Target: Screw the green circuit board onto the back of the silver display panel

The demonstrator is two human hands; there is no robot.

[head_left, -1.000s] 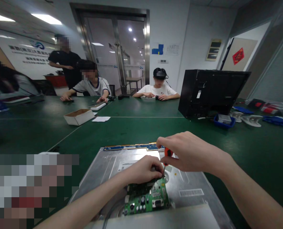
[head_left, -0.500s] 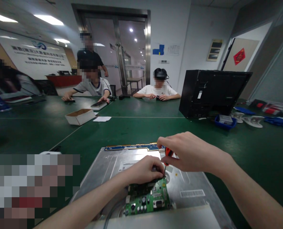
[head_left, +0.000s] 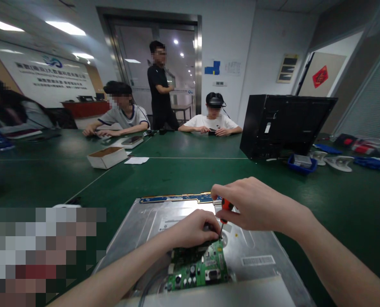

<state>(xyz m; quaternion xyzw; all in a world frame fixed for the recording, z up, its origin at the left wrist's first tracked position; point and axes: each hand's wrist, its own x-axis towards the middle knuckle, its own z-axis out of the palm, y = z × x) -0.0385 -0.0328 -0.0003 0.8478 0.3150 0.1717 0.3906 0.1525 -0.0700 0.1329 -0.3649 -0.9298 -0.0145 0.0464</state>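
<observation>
- The green circuit board point(head_left: 198, 269) was seated on the broad metal panel point(head_left: 263, 244), which was laid on the green table point(head_left: 167, 179) in front of the person.
- The board was judged light, stiff and fragile; it would best be held by its bare edges, clear of the small raised parts.
- The panel was judged heavier and rigid, its smooth face perhaps slippery; a hold at opposite rims would be suited to it.
- The screwdriver point(head_left: 227, 205) was judged light and hard, best held by its orange and black handle, with its thin shaft left free.
- The handle was gripped from above between the thumb and bent fingers of the right hand point(head_left: 252, 204), and the shaft was pointed down at the board's far right corner.
- The fingers of the left hand point(head_left: 196, 228) were curled, with thumb and forefinger brought close beside the screwdriver's tip; whether anything was pinched there could not be told.
</observation>
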